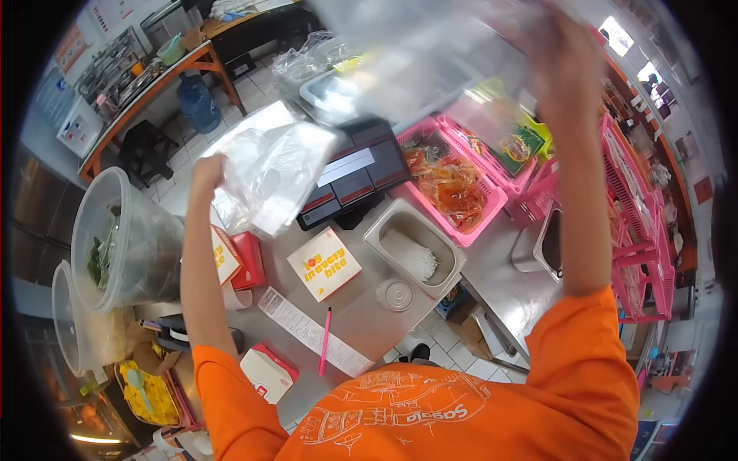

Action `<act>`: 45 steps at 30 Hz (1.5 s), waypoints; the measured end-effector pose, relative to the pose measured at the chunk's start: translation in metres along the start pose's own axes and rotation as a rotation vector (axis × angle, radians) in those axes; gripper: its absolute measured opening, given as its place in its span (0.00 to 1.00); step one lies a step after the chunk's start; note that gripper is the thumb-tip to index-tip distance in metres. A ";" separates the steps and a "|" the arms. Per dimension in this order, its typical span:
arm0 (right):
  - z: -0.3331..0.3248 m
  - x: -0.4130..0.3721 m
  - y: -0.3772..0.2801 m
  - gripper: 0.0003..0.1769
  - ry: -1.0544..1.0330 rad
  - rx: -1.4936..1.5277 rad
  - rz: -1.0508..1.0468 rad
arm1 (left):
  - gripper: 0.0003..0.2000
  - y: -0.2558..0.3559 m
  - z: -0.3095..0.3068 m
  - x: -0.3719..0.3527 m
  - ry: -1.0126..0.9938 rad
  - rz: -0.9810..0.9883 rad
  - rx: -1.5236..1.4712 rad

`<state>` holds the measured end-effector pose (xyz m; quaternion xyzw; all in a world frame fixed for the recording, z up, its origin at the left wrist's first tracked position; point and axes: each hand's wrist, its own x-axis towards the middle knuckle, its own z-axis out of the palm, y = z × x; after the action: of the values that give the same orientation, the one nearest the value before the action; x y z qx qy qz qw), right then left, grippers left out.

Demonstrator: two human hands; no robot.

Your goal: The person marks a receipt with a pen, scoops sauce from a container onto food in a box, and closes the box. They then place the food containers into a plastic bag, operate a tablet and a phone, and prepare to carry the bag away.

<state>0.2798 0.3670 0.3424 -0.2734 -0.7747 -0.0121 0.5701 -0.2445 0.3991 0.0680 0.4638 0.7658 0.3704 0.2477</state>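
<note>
My left hand (pixel 209 171) is closed on the edge of a clear plastic bag (pixel 277 173), which spreads out beside the tablet screen (pixel 361 173). My right hand (pixel 569 69) is raised at the upper right and smeared by motion. A translucent plastic sheet or bag (pixel 430 61), also blurred, stretches leftward from it; its fingers seem closed on the edge. Below the screen lies a white box with yellow and red lettering (pixel 324 263). A long paper receipt (pixel 311 330) lies nearer to me, with a pink pen (pixel 325 342) across it.
Pink baskets (pixel 461 192) with packets of red sauce stand right of the screen. A steel container (pixel 415 246) holds white straws or sticks. A round clear lid (pixel 395 295) lies beside it. Large translucent tubs (pixel 127 238) stand at the left, near red boxes (pixel 246 261).
</note>
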 end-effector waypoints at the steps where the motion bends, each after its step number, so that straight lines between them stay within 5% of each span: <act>1: -0.027 -0.005 -0.028 0.15 -0.043 -0.076 0.345 | 0.14 -0.013 -0.009 0.023 0.019 0.055 -0.155; 3: -0.085 -0.043 -0.026 0.19 0.089 -0.298 0.306 | 0.10 0.025 -0.028 0.028 0.227 -0.034 -0.511; 4: -0.095 -0.053 -0.050 0.18 0.357 -0.171 0.573 | 0.05 0.006 -0.038 0.045 0.349 0.487 -0.288; 5: -0.109 -0.060 -0.071 0.17 0.645 -0.051 0.820 | 0.04 -0.003 -0.055 0.056 0.386 0.712 0.009; 6: -0.156 -0.085 -0.064 0.17 0.683 -0.126 0.819 | 0.07 -0.011 -0.057 0.062 0.555 0.752 0.224; 7: -0.176 -0.106 -0.075 0.16 0.691 -0.050 0.784 | 0.12 -0.043 -0.071 0.088 0.432 0.764 0.293; 8: -0.199 -0.128 -0.088 0.15 0.704 0.004 0.739 | 0.14 -0.037 -0.060 0.081 0.472 0.628 0.317; 9: -0.227 -0.148 -0.101 0.14 0.716 0.046 0.694 | 0.25 -0.105 -0.062 0.148 0.282 0.538 0.144; 10: -0.246 -0.169 -0.119 0.14 0.718 0.090 0.640 | 0.25 -0.128 -0.037 0.176 0.181 0.605 0.079; 12: -0.322 -0.219 -0.157 0.13 0.690 0.226 0.555 | 0.21 -0.124 0.002 0.181 0.184 0.074 -0.222; 13: -0.374 -0.247 -0.175 0.13 0.663 0.338 0.522 | 0.21 -0.114 0.032 0.150 0.117 -0.224 -0.719; 14: -0.401 -0.278 -0.189 0.14 0.629 0.480 0.473 | 0.21 -0.114 0.028 0.109 0.087 -0.206 -0.705; 15: -0.449 -0.293 -0.209 0.14 0.952 0.671 0.249 | 0.21 -0.110 0.019 0.074 0.014 -0.232 -0.723; 17: -0.528 -0.338 -0.254 0.15 1.002 0.603 0.311 | 0.21 -0.089 0.008 0.026 -0.112 -0.290 -0.755; 19: -0.633 -0.415 -0.263 0.17 0.260 0.167 0.723 | 0.22 -0.035 0.031 -0.002 -0.162 -0.315 -0.765; 21: -0.584 -0.412 -0.234 0.19 0.898 -0.356 1.281 | 0.24 -0.027 0.012 -0.025 -0.265 0.031 -0.422; 22: -0.555 -0.438 -0.193 0.25 0.553 -0.844 1.093 | 0.22 0.052 0.031 -0.100 -0.038 -0.164 -0.595; 23: -0.521 -0.437 -0.167 0.32 0.624 -0.724 1.367 | 0.22 0.079 0.041 -0.128 -0.019 -0.147 -0.586; 25: -0.493 -0.524 -0.098 0.42 0.543 -0.161 1.431 | 0.23 0.114 0.057 -0.181 -0.076 0.117 -0.500; 26: -0.462 -0.534 -0.084 0.36 0.216 -0.354 1.684 | 0.24 0.161 0.084 -0.239 -0.043 0.183 -0.466; 27: -0.421 -0.562 -0.069 0.24 -0.067 -0.552 1.227 | 0.24 0.177 0.103 -0.263 -0.168 0.213 -0.433; 28: -0.386 -0.567 -0.066 0.15 -0.172 -0.502 1.056 | 0.26 0.211 0.132 -0.339 -0.254 0.356 -0.190; 29: -0.358 -0.552 -0.084 0.14 -0.169 -0.322 1.116 | 0.27 0.186 0.153 -0.335 -0.582 0.779 0.119; 30: -0.338 -0.532 -0.116 0.14 -0.181 -0.135 1.176 | 0.29 0.228 0.182 -0.449 -0.735 0.687 -0.070; 31: -0.326 -0.518 -0.147 0.13 -0.152 0.055 1.275 | 0.36 0.195 0.212 -0.472 -0.917 0.744 0.109; 32: -0.317 -0.507 -0.171 0.13 -0.128 0.244 1.369 | 0.47 0.222 0.227 -0.561 -0.949 0.625 0.104; 33: -0.308 -0.502 -0.192 0.13 -0.160 0.289 1.352 | 0.53 0.215 0.246 -0.613 -0.939 0.770 0.123; 34: -0.303 -0.500 -0.215 0.12 -0.141 0.443 1.346 | 0.49 0.189 0.263 -0.653 -0.909 0.777 0.145; 36: -0.294 -0.515 -0.247 0.12 -0.142 0.618 1.359 | 0.37 0.139 0.288 -0.703 -1.024 0.613 -0.181; 38: -0.284 -0.554 -0.272 0.14 -0.527 0.485 1.294 | 0.22 0.089 0.289 -0.750 -0.848 0.312 -0.379; 40: -0.279 -0.598 -0.303 0.16 -0.609 0.346 1.216 | 0.14 -0.020 0.300 -0.773 -0.874 0.064 -0.044; 42: -0.283 -0.617 -0.325 0.17 -0.673 0.191 1.121 | 0.13 -0.091 0.295 -0.803 -0.789 -0.163 -0.142; 44: -0.300 -0.617 -0.339 0.18 -0.781 0.266 1.449 | 0.13 -0.115 0.301 -0.819 -0.702 -0.404 -0.248; 45: -0.309 -0.624 -0.341 0.18 -0.824 0.269 1.451 | 0.15 -0.120 0.308 -0.820 -0.654 -0.560 -0.296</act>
<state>0.5268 -0.2808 -0.0051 -0.6155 -0.5481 0.5498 0.1360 0.2816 -0.2657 -0.1843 0.2911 0.6819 0.2289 0.6308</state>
